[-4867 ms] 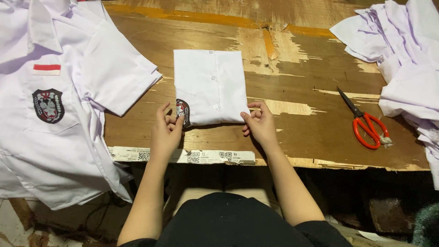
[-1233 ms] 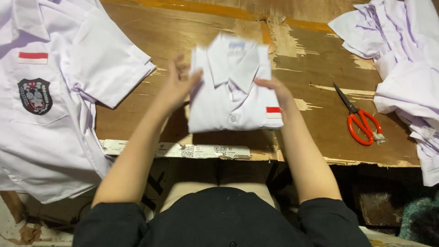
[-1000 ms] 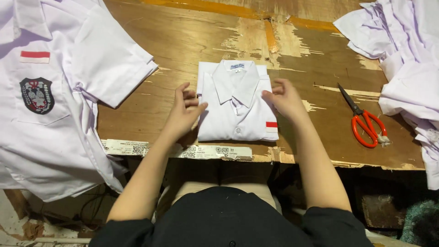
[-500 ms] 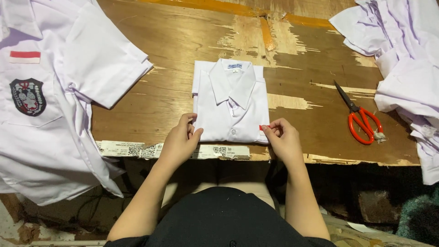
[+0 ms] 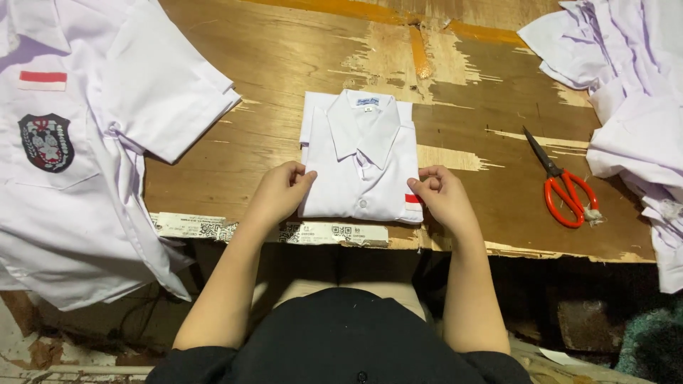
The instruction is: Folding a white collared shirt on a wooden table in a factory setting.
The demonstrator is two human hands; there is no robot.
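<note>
A folded white shirt (image 5: 359,160) lies collar-up near the front edge of the worn wooden table (image 5: 284,85), with a small red-and-white patch at its lower right corner. My left hand (image 5: 281,190) pinches the shirt's left edge with fingertips. At the right edge, beside the patch, my right hand (image 5: 441,195) grips the fabric the same way. Both hands rest on the table at the shirt's lower half.
An unfolded white shirt (image 5: 78,142) with a dark crest badge hangs over the table's left side. Red-handled scissors (image 5: 565,186) lie to the right. A heap of white shirts (image 5: 629,92) fills the far right. A paper strip (image 5: 270,229) runs along the front edge.
The shirt was lifted, turned over from back-up to collar-up and laid down. My hands have since slid from its upper sides down to its lower side edges.
</note>
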